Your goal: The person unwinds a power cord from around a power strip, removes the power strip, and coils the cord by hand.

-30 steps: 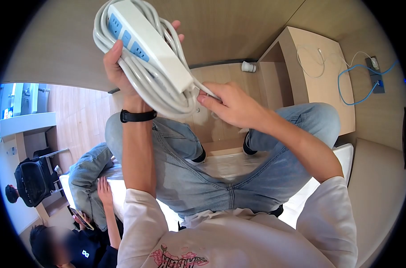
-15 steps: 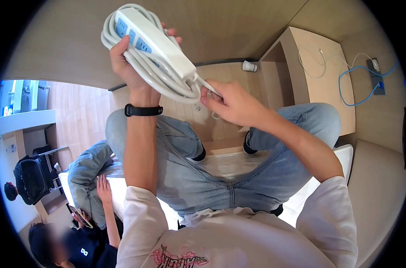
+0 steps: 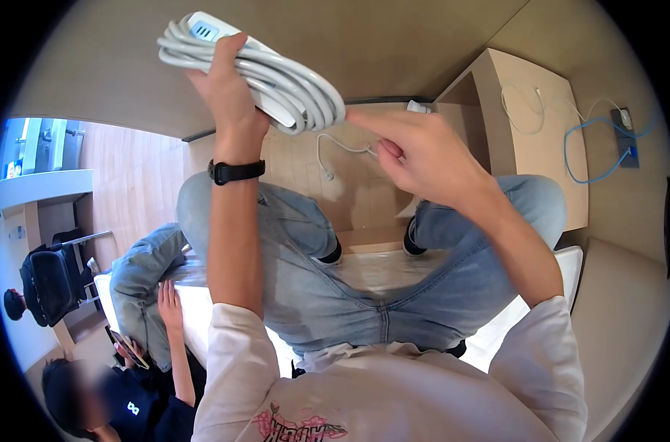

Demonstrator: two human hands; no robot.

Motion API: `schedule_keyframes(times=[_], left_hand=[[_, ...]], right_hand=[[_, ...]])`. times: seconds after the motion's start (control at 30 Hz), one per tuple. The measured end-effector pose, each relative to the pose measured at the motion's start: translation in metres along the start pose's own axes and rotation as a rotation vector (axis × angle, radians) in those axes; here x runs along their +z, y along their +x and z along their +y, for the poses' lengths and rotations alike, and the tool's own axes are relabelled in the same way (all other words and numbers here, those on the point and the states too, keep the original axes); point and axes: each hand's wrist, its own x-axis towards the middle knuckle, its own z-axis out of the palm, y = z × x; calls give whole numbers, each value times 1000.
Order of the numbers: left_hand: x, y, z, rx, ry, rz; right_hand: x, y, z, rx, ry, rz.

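My left hand (image 3: 232, 103) wraps round the power strip (image 3: 204, 31) and coiled cable (image 3: 305, 92). Right hand (image 3: 434, 155) half-curled, index by coil's end, grip unclear.

Lettering (image 3: 305, 429) on white T-shirt (image 3: 408, 401) (unreadable); white logo (image 3: 133, 407) on dark shirt (image 3: 149, 384).

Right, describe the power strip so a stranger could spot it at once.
From the central jeans, follow the arm with the black wristband to the left hand. It grips the power strip, bundled with loops of pale cable. Unlike the cable, the strip is straight and boxy, with a blue socket panel.
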Motion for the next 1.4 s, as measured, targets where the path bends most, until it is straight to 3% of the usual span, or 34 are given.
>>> schedule_keyframes(times=[0.03,0.17,0.23,0.27,0.33,0.4,0.43,0.47,0.53,0.6,0.67,0.77,0.93,1.1,1.17,1.2,1.3,1.4], left_hand=[[-1,2,-1,-14,12,-16],[7,-3,5,7,52,15],[1,-1,11,-42,-56,7],[-2,0,14,-92,-163,-3],[-15,8,15,-109,-129,7],[-37,17,13,-305,-537,-375],[-44,21,6,-402,-832,-666],[-40,18,8,-403,-831,-669],[-33,7,11,-349,-888,-524],[-22,1,15,-356,-923,-536],[-14,-5,19,-284,-776,-387],[-17,-5,13,-331,-891,-543],[0,-20,16,-419,-913,-575],[-4,-12,16,-328,-773,-626],[-8,-10,17,-302,-637,-630],[-7,-10,18,-298,-634,-626],[5,-20,23,-86,-232,-241],[-3,-8,10,-58,-52,-112]], right_hand=[[0,-1,1,-136,-52,93],[-6,-8,-10,-76,-25,-16],[-6,-11,-14,144,320,-117],[-4,-11,-13,144,321,-117],[8,-12,-8,290,619,-61],[17,-10,-3,245,580,-37],[18,-8,-2,198,539,-20],[17,-8,-2,198,540,-17],[12,-6,-4,175,390,-21],[1,-4,-7,220,275,-45],[-6,-3,-6,264,161,-72],[-13,-1,5,271,-71,-67],[-32,6,39,380,-292,36],[-19,-2,42,264,-238,-92],[-5,-8,23,216,-83,-407],[1,-11,15,211,-80,-411],[5,-14,-5,102,89,-373],[2,-12,-16,113,83,-315]])
